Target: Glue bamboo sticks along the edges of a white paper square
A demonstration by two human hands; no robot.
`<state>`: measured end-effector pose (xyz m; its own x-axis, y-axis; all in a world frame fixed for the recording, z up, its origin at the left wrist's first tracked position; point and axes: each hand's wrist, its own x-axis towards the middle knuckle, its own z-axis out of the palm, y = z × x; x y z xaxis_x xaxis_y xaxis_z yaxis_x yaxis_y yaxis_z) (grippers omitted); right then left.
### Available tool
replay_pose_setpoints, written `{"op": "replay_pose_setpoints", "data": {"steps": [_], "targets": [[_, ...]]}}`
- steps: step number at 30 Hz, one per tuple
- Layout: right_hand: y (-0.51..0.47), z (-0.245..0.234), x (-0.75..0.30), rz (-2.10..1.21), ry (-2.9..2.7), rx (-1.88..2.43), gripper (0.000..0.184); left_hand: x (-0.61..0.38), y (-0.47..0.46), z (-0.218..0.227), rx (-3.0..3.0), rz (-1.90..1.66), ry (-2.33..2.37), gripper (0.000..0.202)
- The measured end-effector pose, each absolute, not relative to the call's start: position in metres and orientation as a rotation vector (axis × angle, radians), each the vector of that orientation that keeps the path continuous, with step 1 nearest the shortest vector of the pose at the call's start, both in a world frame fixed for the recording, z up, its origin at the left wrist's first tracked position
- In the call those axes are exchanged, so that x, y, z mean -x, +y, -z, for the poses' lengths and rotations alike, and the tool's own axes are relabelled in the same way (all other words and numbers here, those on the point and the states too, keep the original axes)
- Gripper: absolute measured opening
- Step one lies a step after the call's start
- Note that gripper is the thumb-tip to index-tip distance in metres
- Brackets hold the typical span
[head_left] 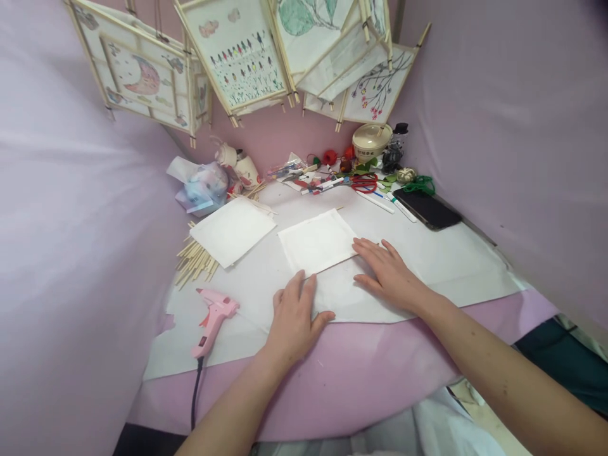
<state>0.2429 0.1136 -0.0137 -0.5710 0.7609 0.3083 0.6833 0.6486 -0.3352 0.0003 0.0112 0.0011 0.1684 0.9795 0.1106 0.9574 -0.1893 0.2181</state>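
Two white paper squares lie on a large white sheet [427, 272]. The nearer square [317, 240] sits just beyond my hands, and the other [232, 231] lies to its left, slightly tilted. My right hand [387, 275] rests flat on the sheet, its fingertips at the nearer square's lower right edge. My left hand [295, 316] also lies on the sheet, fingers spread, close to that square's lower corner. Neither hand holds anything. A pink hot glue gun [213, 323] lies left of my left hand, beside a pile of thin bamboo sticks [196, 263].
Painted paper panels in bamboo frames [235, 57] stand at the back. Behind the sheet lie red-handled scissors [365, 183], pens, a cream lidded pot [372, 140] and a black phone [427, 209]. A plastic bag [199, 183] sits back left. Lilac fabric [513, 95] walls both sides.
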Motion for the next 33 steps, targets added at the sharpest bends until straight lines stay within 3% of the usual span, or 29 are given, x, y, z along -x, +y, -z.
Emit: {"op": "replay_pose_setpoints", "data": {"steps": [6, 16, 24, 29, 33], "targets": [[0.115, 0.013, -0.243, -0.22, -2.253, 1.275, 0.031, -0.024, 0.004, -0.012, -2.388, -0.315, 1.651, 0.067], [0.169, -0.003, -0.213, -0.337, -2.274, 1.443, 0.04, -0.072, 0.027, -0.012, -2.558, -0.234, 1.383, 0.078], [0.209, 0.016, -0.213, -0.552, -2.108, 1.215, 0.035, -0.094, 0.039, -0.021, -2.458, -0.203, 1.445, 0.076], [0.207, 0.019, -0.224, -0.591, -2.04, 1.207, 0.031, -0.068, -0.006, -0.034, -2.428, -0.263, 1.173, 0.057], [0.203, 0.015, -0.227, -0.568, -2.115, 1.155, 0.028, -0.024, -0.028, -0.037, -2.269, -0.461, 1.415, 0.032]]}}
